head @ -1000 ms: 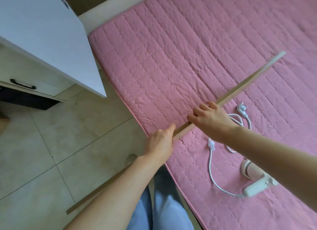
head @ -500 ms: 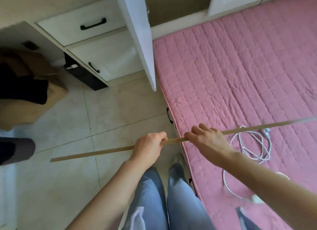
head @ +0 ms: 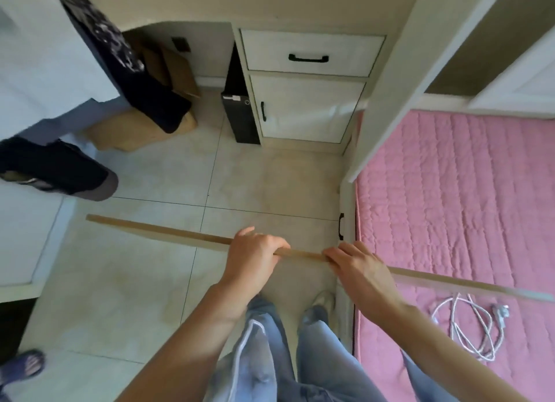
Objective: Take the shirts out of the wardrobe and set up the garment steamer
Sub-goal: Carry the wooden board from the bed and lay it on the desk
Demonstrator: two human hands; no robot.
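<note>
Both hands clamped on wooden rod (head: 186,236), left hand (head: 252,254) and right hand (head: 357,269) near together mid-rod; steamer cord (head: 468,326) on pink mattress (head: 465,191), below rod's right end.

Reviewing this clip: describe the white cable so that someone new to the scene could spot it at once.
Start at the pink quilted bed cover on the right. Near its lower edge, just beyond the right hand and under the long wooden rod that both hands hold, lies the white cable in loose loops. It is the only thing lying on the pink.
</note>
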